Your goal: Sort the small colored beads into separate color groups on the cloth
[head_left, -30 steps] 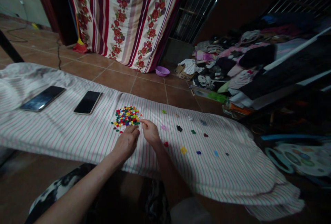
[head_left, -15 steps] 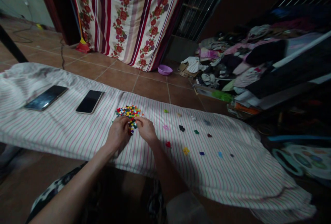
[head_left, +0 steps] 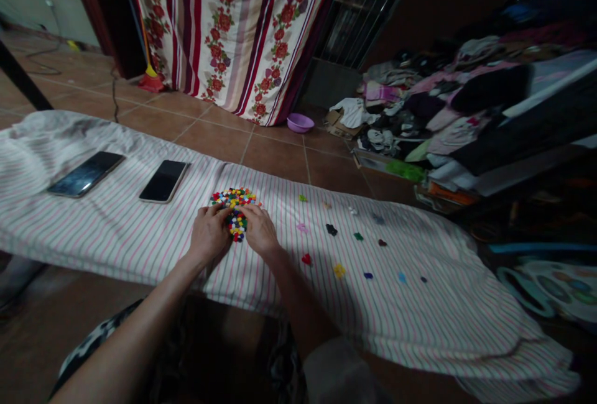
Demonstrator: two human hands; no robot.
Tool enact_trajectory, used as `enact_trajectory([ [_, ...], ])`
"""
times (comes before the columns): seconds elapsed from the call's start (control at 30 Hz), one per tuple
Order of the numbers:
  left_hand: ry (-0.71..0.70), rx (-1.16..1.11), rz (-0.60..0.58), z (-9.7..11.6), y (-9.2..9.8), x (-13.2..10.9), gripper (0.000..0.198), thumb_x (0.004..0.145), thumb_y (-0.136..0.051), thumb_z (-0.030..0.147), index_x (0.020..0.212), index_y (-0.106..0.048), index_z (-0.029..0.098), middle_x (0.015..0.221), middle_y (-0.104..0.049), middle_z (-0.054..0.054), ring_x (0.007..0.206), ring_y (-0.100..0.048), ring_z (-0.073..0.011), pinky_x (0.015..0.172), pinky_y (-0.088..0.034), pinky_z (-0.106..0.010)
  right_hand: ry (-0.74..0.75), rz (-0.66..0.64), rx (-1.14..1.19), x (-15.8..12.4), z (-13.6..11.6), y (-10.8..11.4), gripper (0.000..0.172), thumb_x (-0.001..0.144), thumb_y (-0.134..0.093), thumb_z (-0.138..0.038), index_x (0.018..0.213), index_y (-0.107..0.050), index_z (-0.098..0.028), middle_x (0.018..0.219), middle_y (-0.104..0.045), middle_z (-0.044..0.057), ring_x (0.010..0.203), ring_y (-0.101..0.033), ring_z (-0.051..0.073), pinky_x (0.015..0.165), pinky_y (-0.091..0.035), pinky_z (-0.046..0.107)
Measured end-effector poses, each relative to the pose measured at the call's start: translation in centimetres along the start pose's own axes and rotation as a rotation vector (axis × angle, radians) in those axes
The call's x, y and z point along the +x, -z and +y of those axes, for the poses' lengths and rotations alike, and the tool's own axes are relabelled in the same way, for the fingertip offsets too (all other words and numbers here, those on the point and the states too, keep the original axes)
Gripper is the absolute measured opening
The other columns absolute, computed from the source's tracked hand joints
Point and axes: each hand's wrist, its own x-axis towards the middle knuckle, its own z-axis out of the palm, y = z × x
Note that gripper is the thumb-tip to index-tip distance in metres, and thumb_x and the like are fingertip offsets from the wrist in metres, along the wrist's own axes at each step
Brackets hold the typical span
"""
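A pile of small multicoloured pieces (head_left: pixel 237 222) lies on the striped cloth (head_left: pixel 153 236). My left hand (head_left: pixel 211 230) rests at the pile's left side, its fingers bent over the pieces. From the right, my right hand (head_left: pixel 261 229) reaches into the same pile with its fingertips close to those of the left. Whatever the fingertips hold is too small to make out. Right of the hands, little single-colour groups sit apart in rows, among them a red one (head_left: pixel 306 259), a yellow one (head_left: pixel 339 270), a black one (head_left: pixel 331 229) and a green one (head_left: pixel 358 237).
Two phones, one farther left (head_left: pixel 87 174) and one nearer the pile (head_left: pixel 164 181), lie on the cloth. Beyond it are a purple basin (head_left: pixel 300 122), a flowered curtain (head_left: pixel 242 31) and heaped clothes (head_left: pixel 420 105). A light-blue-edged item (head_left: pixel 527 292) stands at the right.
Both hands have shifted slightly over the pile, and more of the pieces between them now show. The whole view has moved a little.
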Motion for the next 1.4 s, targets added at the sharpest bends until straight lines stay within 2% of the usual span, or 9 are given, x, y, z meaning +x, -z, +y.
enact_trajectory([
  [0.2,-0.004,-0.077,-0.032,0.0,0.7,-0.2,0.039,0.076,-0.047,0.012,0.099,-0.075,0.024,0.119,-0.069,-0.007,0.110,-0.058,-0.0250,0.098,-0.045,-0.042,0.056,-0.033,0.112,-0.9,0.6,0.3,0.054,0.079,-0.041,0.001,0.117,-0.071,-0.024,0.123,-0.067,0.005,0.116,-0.059,0.018,0.106,-0.045,0.036],
  [0.4,0.095,-0.163,-0.092,-0.1,1.9,0.0,0.038,0.073,-0.044,0.009,0.088,-0.076,0.022,0.107,-0.073,-0.004,0.102,-0.061,-0.0216,0.095,-0.048,-0.036,0.106,-0.015,0.181,-1.9,1.3,1.0,0.046,0.081,-0.042,-0.002,0.108,-0.073,-0.022,0.115,-0.070,0.006,0.110,-0.063,0.018,0.102,-0.048,0.035],
  [0.63,0.285,-0.149,-0.154,0.1,3.3,0.4,0.041,0.077,-0.043,0.013,0.104,-0.073,0.022,0.097,-0.075,-0.004,0.092,-0.066,-0.0189,0.081,-0.050,-0.028,0.061,0.011,0.172,-1.8,1.0,1.1,0.039,0.085,-0.045,-0.008,0.110,-0.072,-0.020,0.116,-0.068,0.009,0.110,-0.062,0.019,0.101,-0.048,0.035],
  [0.8,0.228,-0.129,-0.134,0.3,3.0,0.4,0.043,0.076,-0.043,0.012,0.106,-0.072,0.021,0.104,-0.075,-0.005,0.099,-0.066,-0.0189,0.086,-0.050,-0.028,0.125,-0.048,0.177,-1.6,0.5,1.1,0.041,0.083,-0.045,-0.005,0.107,-0.073,-0.023,0.114,-0.070,0.005,0.109,-0.063,0.018,0.101,-0.048,0.033],
  [0.97,0.237,-0.160,-0.179,0.6,3.0,0.3,0.045,0.076,-0.042,0.011,0.110,-0.071,0.020,0.103,-0.075,-0.005,0.097,-0.067,-0.0181,0.084,-0.050,-0.027,0.066,-0.017,0.197,-0.9,0.0,0.9,0.043,0.085,-0.042,-0.006,0.108,-0.073,-0.025,0.109,-0.071,0.003,0.103,-0.064,0.017,0.097,-0.050,0.032],
  [1.13,0.182,-0.144,-0.166,0.9,2.9,0.3,0.044,0.077,-0.043,0.009,0.108,-0.072,0.020,0.107,-0.074,-0.006,0.108,-0.063,-0.0205,0.094,-0.048,-0.031,0.010,0.078,0.073,0.0,-0.7,0.3,0.046,0.084,-0.044,-0.005,0.112,-0.073,-0.026,0.113,-0.069,0.005,0.109,-0.059,0.021,0.103,-0.045,0.037],
  [1.23,0.180,-0.174,-0.187,0.8,2.8,0.3,0.045,0.079,-0.041,0.008,0.111,-0.071,0.019,0.109,-0.074,-0.007,0.107,-0.064,-0.0212,0.093,-0.048,-0.032,0.040,0.048,0.008,0.4,-1.3,0.0,0.047,0.086,-0.044,-0.004,0.116,-0.071,-0.026,0.116,-0.068,0.006,0.110,-0.056,0.023,0.107,-0.039,0.042],
  [1.4,0.229,-0.151,-0.173,0.8,3.1,0.5,0.045,0.085,-0.039,0.012,0.121,-0.065,0.017,0.105,-0.074,-0.010,0.103,-0.066,-0.0215,0.088,-0.049,-0.031,0.005,0.032,-0.081,0.9,-1.9,-0.4,0.038,0.092,-0.045,-0.012,0.116,-0.071,-0.024,0.111,-0.069,0.007,0.107,-0.053,0.024,0.104,-0.039,0.039],
])
